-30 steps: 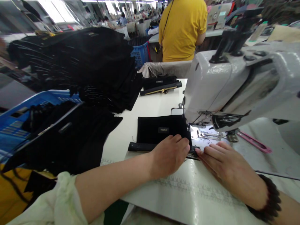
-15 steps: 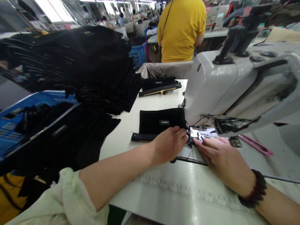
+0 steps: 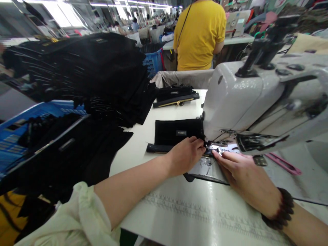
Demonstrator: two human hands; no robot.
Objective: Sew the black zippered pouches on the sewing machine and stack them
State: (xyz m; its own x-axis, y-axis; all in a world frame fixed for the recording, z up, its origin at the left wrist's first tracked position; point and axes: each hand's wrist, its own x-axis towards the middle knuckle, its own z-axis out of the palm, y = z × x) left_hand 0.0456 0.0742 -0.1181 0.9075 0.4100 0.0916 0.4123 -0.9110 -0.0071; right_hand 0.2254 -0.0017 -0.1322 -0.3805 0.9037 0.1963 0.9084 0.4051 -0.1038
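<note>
A black fabric piece [image 3: 166,131] with a small label lies flat on the machine bed, its right edge at the needle area of a white sewing machine [image 3: 230,99]. Along its near side runs a black zipper strip [image 3: 157,148]. My left hand [image 3: 188,153] is closed, fingertips gripping the strip just left of the presser foot. From the right, my right hand [image 3: 241,171] has its fingers pressed together, thumb and fingertips at the strip's right end beside the foot. The fingers hide part of the strip.
Behind lie more black pieces with a gold zipper [image 3: 176,100]. A tall stack of black fabric [image 3: 102,75] and a blue basket [image 3: 56,106] stand on the left. Pink thread snips [image 3: 284,164] lie to the right. A person in yellow [image 3: 200,37] stands beyond the table.
The view has shifted slightly, so most things sit a little lower and further right. Both hands keep nearly the same place at the presser foot.
</note>
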